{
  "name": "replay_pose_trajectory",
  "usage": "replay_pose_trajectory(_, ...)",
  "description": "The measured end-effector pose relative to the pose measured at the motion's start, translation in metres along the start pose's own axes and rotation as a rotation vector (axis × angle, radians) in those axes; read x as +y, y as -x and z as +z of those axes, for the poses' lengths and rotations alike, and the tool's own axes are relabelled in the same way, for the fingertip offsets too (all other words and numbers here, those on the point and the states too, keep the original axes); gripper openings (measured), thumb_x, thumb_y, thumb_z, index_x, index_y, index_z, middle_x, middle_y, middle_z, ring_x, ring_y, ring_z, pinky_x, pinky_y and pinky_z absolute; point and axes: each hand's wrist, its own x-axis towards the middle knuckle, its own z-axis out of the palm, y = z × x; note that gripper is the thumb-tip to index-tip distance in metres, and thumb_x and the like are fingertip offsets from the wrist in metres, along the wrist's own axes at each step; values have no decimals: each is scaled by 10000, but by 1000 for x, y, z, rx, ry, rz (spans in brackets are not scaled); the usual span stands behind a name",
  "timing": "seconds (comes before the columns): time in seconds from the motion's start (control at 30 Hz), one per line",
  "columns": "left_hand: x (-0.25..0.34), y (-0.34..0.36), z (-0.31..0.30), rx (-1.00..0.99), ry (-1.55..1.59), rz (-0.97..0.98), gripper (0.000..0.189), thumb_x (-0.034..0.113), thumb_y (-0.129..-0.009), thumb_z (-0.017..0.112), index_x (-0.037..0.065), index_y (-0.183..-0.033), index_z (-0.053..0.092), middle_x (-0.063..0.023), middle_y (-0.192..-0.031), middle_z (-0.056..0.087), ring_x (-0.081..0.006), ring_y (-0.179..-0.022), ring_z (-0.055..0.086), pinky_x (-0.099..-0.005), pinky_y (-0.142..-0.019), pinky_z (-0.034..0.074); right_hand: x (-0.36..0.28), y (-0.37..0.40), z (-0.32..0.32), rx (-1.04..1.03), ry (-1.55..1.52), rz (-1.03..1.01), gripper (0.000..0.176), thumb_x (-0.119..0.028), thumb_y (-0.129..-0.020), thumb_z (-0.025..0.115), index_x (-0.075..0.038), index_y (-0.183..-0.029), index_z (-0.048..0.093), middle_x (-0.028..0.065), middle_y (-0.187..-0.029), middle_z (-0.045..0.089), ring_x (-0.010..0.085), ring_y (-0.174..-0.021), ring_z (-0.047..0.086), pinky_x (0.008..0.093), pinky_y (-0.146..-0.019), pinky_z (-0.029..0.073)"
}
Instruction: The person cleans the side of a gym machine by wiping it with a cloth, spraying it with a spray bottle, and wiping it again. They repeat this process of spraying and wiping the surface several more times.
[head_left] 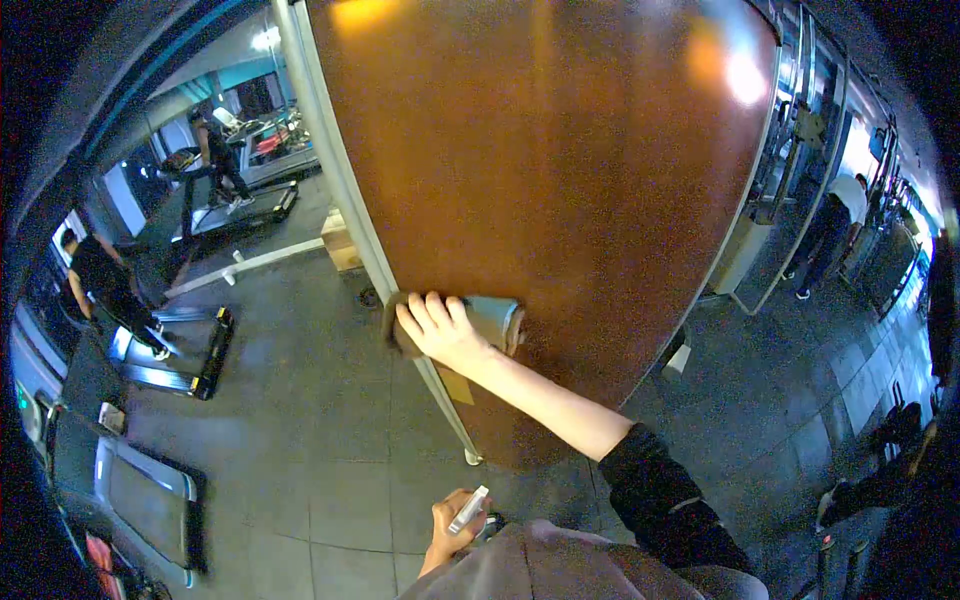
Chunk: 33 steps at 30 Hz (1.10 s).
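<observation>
Got a dark greyish top closest to the camera, right along the bottom. Then a black sleeve, pushed partway up the right forearm. Following that up, can see the right hand on a folded cloth, grey-brown with some blue, over by the left edge of a big shiny brown panel. Can see fingers slightly spread and laid over the cloth, not balled into a fist. Also worth noting: cloth partly over the pale frame, partly on the brown surface.

Down low, just beside the top, can spot the left hand with fingers curled closed around a small whitish object. Can't tell exactly what kind.

Further back, looks like a gym: treadmills on the left, with a person in dark clothes by one, a cardboard box near the frame, and on the right another person in a light top, bent forward beside some equipment.
</observation>
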Motion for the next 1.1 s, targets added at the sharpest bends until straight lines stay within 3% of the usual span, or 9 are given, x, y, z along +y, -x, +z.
replay_pose_trajectory(0.27, 8, 4, -2, 26, -5, -10, 215, 22, -595, 640, 49, -808, 658, -114, -712, 608, -260, -615, 585, -325, -580, 465, -30, 95, 5, -449, -29, -280, 397, -252, -787, 487, -89, -1147, 530, 78, -1118, 523, 206, -987, 497, 326, -844, 376)
replay_pose_trajectory(0.5, 13, 5, -3, 30, -19, -52, 216, 16, -595, 642, 46, -808, 655, -122, -693, 597, -265, -619, 583, -334, -580, 464, 35, 211, -30, -331, -229, -361, 428, -219, -805, 475, -197, -1231, 510, 13, -1208, 521, 150, -1001, 516, 279, -812, 367)
replay_pose_trajectory(0.57, 9, 4, -6, 20, -21, -22, 213, 18, -598, 638, 40, -810, 652, -125, -698, 600, -272, -622, 582, -338, -584, 465, 61, 210, -46, -319, -133, -218, 404, -264, -827, 481, -262, -1230, 505, -15, -1193, 516, 160, -979, 497, 358, -832, 374)
replay_pose_trajectory(0.73, 15, 0, -10, -38, 2, -10, 199, 26, -610, 628, 22, -808, 643, -132, -718, 609, -292, -647, 583, -346, -605, 470, 145, 92, -80, 92, 93, 244, 328, -238, -798, 542, -334, -1107, 600, -26, -1069, 530, 206, -936, 465, 414, -818, 345)
replay_pose_trajectory(0.87, 22, -3, -12, -50, 40, -43, 208, 31, -615, 628, 22, -822, 648, -125, -738, 621, -284, -678, 591, -346, -633, 472, 216, -39, -105, 420, 13, 645, 621, -202, -622, 723, -117, -1184, 472, 89, -1129, 497, 334, -1068, 439, 457, -881, 336)
replay_pose_trajectory(0.9, 24, -2, -12, -70, 62, -103, 213, 33, -616, 629, 23, -827, 651, -124, -745, 624, -280, -685, 594, -343, -640, 472, 231, -65, -100, 551, 25, 625, 656, -184, -583, 745, -136, -1177, 471, 86, -1155, 483, 323, -1090, 432, 451, -879, 340)
replay_pose_trajectory(1.0, 28, 0, -8, -23, 121, -131, 226, 37, -615, 632, 25, -839, 655, -127, -760, 629, -277, -694, 599, -340, -651, 474, 217, -121, -116, 398, 118, 738, 675, -78, -504, 742, -147, -1129, 497, 51, -1137, 493, 278, -1024, 465, 410, -847, 364)
replay_pose_trajectory(1.07, 20, 3, -5, -23, 99, -165, 233, 39, -612, 636, 24, -843, 656, -135, -771, 632, -278, -702, 602, -340, -658, 477, 203, -128, -103, 374, 236, 627, 687, -227, -450, 798, -205, -1075, 513, 18, -1077, 492, 232, -976, 463, 389, -752, 356)
replay_pose_trajectory(1.1, 17, 5, -5, -29, 78, -161, 242, 36, -607, 636, 24, -847, 657, -138, -771, 632, -281, -705, 603, -341, -661, 478, 194, -127, -97, 391, 201, 574, 533, -232, -531, 756, -221, -1021, 550, -13, -1058, 502, 213, -962, 468, 376, -731, 348)
